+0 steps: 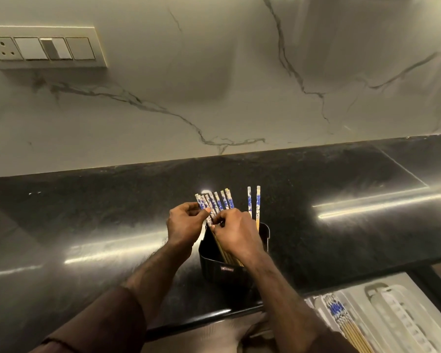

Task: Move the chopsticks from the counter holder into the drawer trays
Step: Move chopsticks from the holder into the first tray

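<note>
Over the black holder (229, 263), both hands bunch up a fan of chopsticks (218, 205)
Left hand (183, 225) and right hand (236, 234) pinch them closed; better square the tips before lifting, two more (253, 205) stand at the holder's right rim, some already lie in the drawer tray (402, 317) right of it

1. A polished black stone counter (316, 189) spans the middle of the frame, bright streaks of light reflected across it.
2. A black ribbed holder (223, 272) stands directly on it, near the front edge at lower centre.
</note>
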A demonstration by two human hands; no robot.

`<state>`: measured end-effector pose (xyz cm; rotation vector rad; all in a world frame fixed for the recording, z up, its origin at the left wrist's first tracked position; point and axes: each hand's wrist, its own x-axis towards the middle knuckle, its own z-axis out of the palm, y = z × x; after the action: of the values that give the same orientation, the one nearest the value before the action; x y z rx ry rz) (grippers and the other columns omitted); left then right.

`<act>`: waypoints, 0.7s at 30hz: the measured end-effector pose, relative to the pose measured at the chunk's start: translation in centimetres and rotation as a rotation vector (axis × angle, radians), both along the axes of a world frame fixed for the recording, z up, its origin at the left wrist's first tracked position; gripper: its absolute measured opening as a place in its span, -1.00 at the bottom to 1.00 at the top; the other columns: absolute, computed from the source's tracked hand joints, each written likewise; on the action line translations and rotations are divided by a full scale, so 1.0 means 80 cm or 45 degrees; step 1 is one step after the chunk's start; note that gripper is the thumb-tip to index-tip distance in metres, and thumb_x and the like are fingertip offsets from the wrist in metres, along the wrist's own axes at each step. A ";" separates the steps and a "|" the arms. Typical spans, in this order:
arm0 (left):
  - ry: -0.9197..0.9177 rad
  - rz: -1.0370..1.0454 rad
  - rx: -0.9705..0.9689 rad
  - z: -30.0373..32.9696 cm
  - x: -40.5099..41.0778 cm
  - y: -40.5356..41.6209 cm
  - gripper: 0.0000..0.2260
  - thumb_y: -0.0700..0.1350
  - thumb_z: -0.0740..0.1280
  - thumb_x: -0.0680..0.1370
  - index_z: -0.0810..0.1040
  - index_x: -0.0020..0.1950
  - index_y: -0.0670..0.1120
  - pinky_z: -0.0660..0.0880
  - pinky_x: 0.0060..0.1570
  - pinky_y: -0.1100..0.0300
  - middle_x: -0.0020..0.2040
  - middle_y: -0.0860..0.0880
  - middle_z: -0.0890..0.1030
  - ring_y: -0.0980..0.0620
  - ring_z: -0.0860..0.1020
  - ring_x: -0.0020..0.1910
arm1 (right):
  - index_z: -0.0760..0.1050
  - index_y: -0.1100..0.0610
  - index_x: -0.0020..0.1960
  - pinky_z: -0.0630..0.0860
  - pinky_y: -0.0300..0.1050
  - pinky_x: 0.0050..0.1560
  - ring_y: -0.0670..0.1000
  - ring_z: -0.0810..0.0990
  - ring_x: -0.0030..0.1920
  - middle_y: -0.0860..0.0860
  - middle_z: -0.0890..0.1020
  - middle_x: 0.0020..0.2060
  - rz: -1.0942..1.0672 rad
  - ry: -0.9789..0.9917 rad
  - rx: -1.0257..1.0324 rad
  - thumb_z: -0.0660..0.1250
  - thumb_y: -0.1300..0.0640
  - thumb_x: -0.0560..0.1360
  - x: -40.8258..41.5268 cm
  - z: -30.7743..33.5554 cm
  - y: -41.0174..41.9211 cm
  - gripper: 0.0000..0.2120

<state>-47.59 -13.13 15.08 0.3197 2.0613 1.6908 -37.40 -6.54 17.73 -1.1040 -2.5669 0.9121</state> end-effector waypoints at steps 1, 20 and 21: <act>-0.003 -0.018 0.002 -0.002 -0.001 0.001 -0.89 -0.15 0.51 0.46 0.66 -0.05 -0.03 0.54 -0.21 0.31 -0.17 0.07 0.71 0.17 0.68 -0.15 | 0.62 0.03 0.11 0.62 -0.06 0.02 -0.07 0.65 -0.07 -0.03 0.69 -0.03 -0.003 0.001 -0.004 0.38 0.05 0.51 -0.002 -0.002 -0.001 -0.81; -0.042 -0.183 0.067 -0.014 -0.017 0.011 -0.85 -0.20 0.44 0.50 0.70 -0.14 0.06 0.60 -0.04 0.20 -0.16 0.11 0.74 0.18 0.70 -0.10 | 0.61 0.02 0.12 0.59 -0.06 0.06 -0.04 0.64 -0.01 -0.02 0.68 0.01 -0.132 -0.029 -0.060 0.36 0.07 0.52 -0.018 -0.012 -0.001 -0.81; -0.042 -0.186 0.069 -0.015 -0.018 0.011 -0.88 -0.19 0.45 0.49 0.71 -0.12 0.04 0.61 -0.04 0.19 -0.17 0.10 0.74 0.17 0.70 -0.11 | 0.60 0.01 0.13 0.59 -0.08 0.05 -0.05 0.64 -0.01 -0.02 0.68 0.01 -0.130 -0.028 -0.065 0.36 0.07 0.52 -0.018 -0.012 -0.001 -0.81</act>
<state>-49.02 -12.27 13.91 0.4456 1.9219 1.6555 -38.85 -6.64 16.80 -1.2532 -2.4912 0.9503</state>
